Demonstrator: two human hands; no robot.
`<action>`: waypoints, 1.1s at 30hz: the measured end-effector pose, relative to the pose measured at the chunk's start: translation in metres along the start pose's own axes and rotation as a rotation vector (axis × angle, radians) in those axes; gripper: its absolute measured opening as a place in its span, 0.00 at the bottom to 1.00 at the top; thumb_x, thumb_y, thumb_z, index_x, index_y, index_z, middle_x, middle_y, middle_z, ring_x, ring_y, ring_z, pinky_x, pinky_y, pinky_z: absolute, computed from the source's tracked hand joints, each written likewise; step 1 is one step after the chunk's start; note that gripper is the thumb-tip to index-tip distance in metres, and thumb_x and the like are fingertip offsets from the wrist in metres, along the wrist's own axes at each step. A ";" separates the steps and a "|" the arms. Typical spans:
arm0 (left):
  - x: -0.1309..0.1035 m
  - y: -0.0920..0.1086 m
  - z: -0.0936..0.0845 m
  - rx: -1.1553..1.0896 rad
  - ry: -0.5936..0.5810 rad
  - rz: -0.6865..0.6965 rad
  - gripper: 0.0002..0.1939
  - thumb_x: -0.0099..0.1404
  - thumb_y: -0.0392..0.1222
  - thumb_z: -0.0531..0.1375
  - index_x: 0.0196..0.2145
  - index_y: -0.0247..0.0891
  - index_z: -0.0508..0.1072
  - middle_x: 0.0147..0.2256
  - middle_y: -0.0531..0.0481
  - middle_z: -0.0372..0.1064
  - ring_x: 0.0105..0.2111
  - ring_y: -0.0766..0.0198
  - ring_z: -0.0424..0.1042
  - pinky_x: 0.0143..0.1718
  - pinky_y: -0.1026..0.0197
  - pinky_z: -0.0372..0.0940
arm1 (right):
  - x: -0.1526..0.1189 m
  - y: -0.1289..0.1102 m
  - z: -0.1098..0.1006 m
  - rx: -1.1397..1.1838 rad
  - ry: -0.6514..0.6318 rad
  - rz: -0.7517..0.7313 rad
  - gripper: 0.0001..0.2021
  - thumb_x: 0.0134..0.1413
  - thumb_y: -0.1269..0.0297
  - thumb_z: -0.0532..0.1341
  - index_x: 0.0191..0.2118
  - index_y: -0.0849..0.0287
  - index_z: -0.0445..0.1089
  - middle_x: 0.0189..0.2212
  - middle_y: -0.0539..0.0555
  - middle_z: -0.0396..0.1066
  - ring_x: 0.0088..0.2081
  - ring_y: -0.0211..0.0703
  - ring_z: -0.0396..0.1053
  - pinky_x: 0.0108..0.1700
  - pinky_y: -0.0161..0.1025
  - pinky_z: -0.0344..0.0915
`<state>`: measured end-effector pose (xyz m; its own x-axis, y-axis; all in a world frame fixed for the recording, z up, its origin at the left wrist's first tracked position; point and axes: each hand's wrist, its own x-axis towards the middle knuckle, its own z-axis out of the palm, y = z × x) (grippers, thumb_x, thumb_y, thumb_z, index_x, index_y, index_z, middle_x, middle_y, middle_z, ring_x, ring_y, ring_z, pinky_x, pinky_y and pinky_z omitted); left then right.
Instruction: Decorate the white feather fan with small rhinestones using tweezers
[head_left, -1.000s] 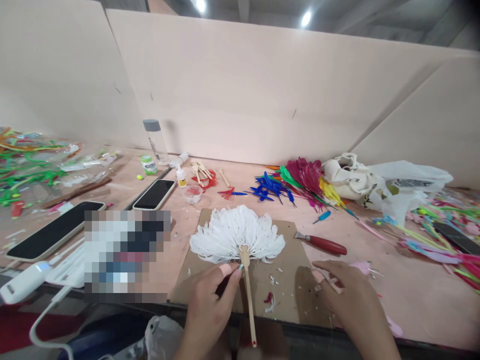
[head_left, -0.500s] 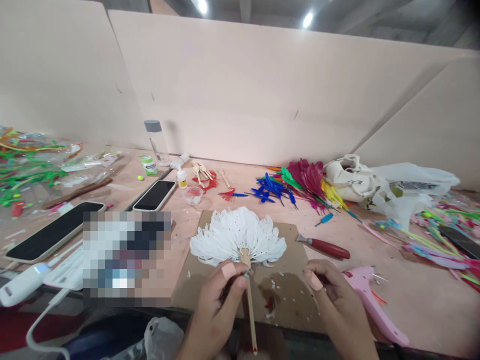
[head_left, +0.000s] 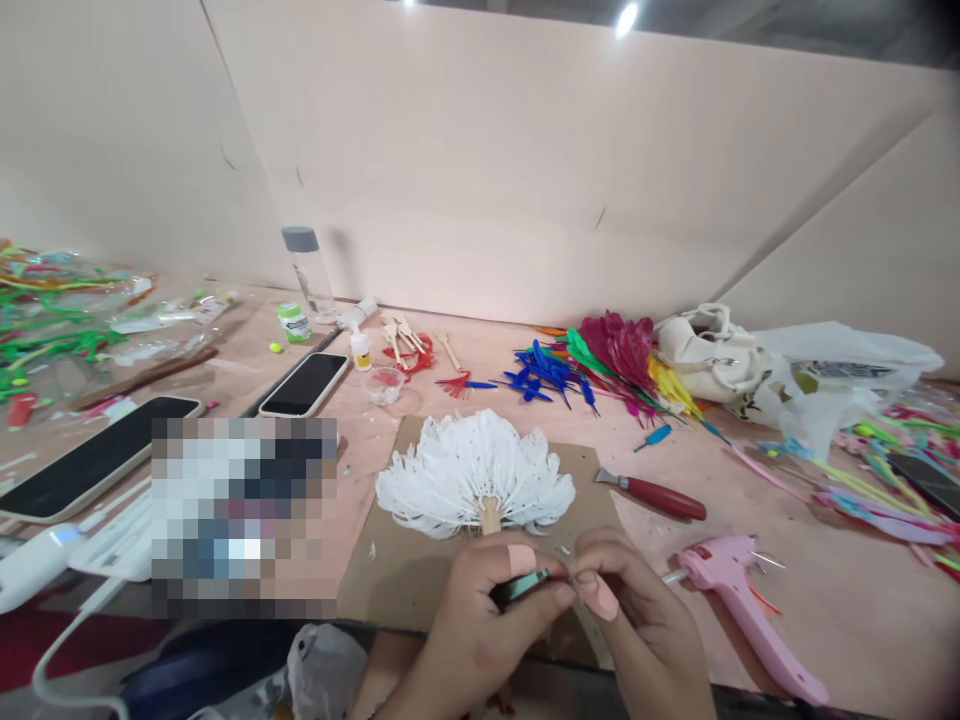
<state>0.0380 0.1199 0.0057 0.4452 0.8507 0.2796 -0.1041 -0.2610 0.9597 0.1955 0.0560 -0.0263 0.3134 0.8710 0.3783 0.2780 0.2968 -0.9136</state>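
My left hand (head_left: 491, 605) is closed around a slim pale-teal tool (head_left: 525, 584) with a dark end, most of it covered by the fingers. Its fingertips meet those of my right hand (head_left: 649, 615), which is pinched on something too small to make out. Both hands are above the lower part of a cardboard sheet (head_left: 409, 575). A fan of white feathers (head_left: 480, 465) lies on that sheet just beyond them. Its light wooden handle (head_left: 490, 516) points toward me, the lower length hidden behind my left hand.
Right of the cardboard are a red-handled knife (head_left: 664, 497) and a pink glue gun (head_left: 757, 600). Blue feathers (head_left: 544, 372), a white bag (head_left: 705, 350) and a glue bottle (head_left: 361, 350) stand farther back. Phones (head_left: 306, 385) lie at left, beside a blurred patch.
My hands have come together: the left moved right off the fan's handle area and the right moved left to meet it. More of the teal tool shows now. The camera view tilted slightly down.
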 end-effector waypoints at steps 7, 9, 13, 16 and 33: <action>0.002 -0.004 -0.004 -0.025 0.046 0.064 0.07 0.64 0.35 0.67 0.29 0.40 0.85 0.27 0.50 0.80 0.27 0.64 0.75 0.31 0.65 0.68 | 0.010 -0.013 -0.008 -0.119 -0.081 -0.195 0.04 0.71 0.60 0.63 0.43 0.48 0.76 0.36 0.49 0.74 0.38 0.38 0.76 0.39 0.27 0.74; 0.002 -0.005 -0.007 0.034 0.088 0.124 0.07 0.63 0.33 0.68 0.32 0.41 0.87 0.28 0.50 0.81 0.28 0.64 0.78 0.32 0.66 0.71 | 0.009 -0.013 -0.015 -0.141 -0.113 -0.232 0.07 0.71 0.58 0.62 0.50 0.47 0.75 0.43 0.52 0.75 0.44 0.42 0.78 0.41 0.30 0.77; 0.001 -0.007 -0.014 0.184 0.146 0.289 0.06 0.65 0.32 0.70 0.35 0.41 0.87 0.29 0.50 0.83 0.27 0.65 0.81 0.32 0.67 0.74 | 0.002 -0.010 -0.025 -0.180 -0.116 -0.168 0.10 0.71 0.58 0.62 0.55 0.47 0.73 0.45 0.54 0.77 0.43 0.45 0.79 0.39 0.33 0.78; 0.000 -0.010 -0.017 0.291 0.121 0.436 0.04 0.70 0.35 0.70 0.37 0.39 0.86 0.31 0.49 0.84 0.27 0.66 0.82 0.32 0.68 0.74 | 0.003 -0.017 -0.021 -0.237 -0.152 -0.108 0.07 0.71 0.64 0.63 0.49 0.45 0.77 0.39 0.48 0.80 0.38 0.39 0.81 0.38 0.30 0.78; -0.007 -0.010 -0.028 0.689 -0.175 0.590 0.18 0.82 0.33 0.54 0.32 0.35 0.74 0.26 0.55 0.65 0.24 0.68 0.64 0.24 0.59 0.55 | 0.018 -0.025 -0.010 -0.332 -0.178 -0.130 0.09 0.64 0.65 0.65 0.33 0.51 0.82 0.27 0.47 0.80 0.27 0.36 0.79 0.30 0.27 0.74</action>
<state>0.0114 0.1297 -0.0054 0.6222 0.4274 0.6559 0.1709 -0.8918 0.4189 0.2027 0.0601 0.0046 0.1016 0.8974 0.4294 0.5923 0.2923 -0.7508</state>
